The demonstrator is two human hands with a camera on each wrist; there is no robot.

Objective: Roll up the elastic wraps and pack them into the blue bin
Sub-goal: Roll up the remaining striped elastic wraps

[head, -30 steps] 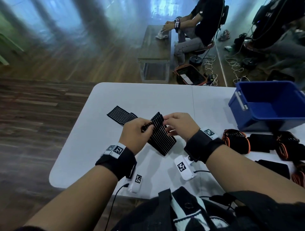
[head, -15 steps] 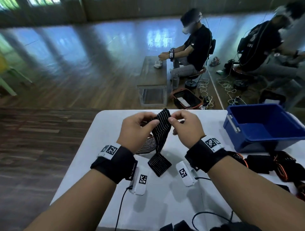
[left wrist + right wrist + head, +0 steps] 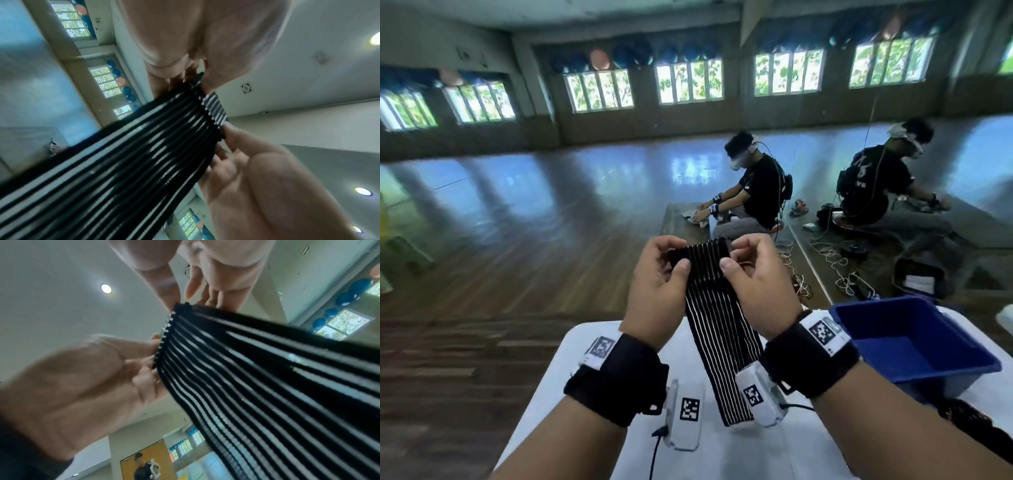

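Note:
Both hands hold a black elastic wrap with white stripes [image 3: 717, 325] up in the air by its top end. My left hand [image 3: 678, 257] pinches the left top corner between thumb and fingers. At the right top corner my right hand [image 3: 732, 255] pinches it the same way. The strip hangs flat and unrolled, and its lower end reaches the white table [image 3: 722, 452]. In the left wrist view my left hand [image 3: 224, 134] grips the wrap [image 3: 144, 154] at its edge. The right wrist view shows my right hand [image 3: 154, 350] on the wrap [image 3: 257, 369]. The blue bin [image 3: 887, 322] stands at the right, and nothing shows inside it.
More black and orange wraps [image 3: 962, 416] lie on the table below the bin, at the right edge. Beyond the table is wooden floor with cables. Two people [image 3: 756, 192] [image 3: 873, 192] sit at low benches further back.
Both hands have lifted the wrap off the table and spread its top end flat, so it now hangs straight down. The head view has tilted up toward the room.

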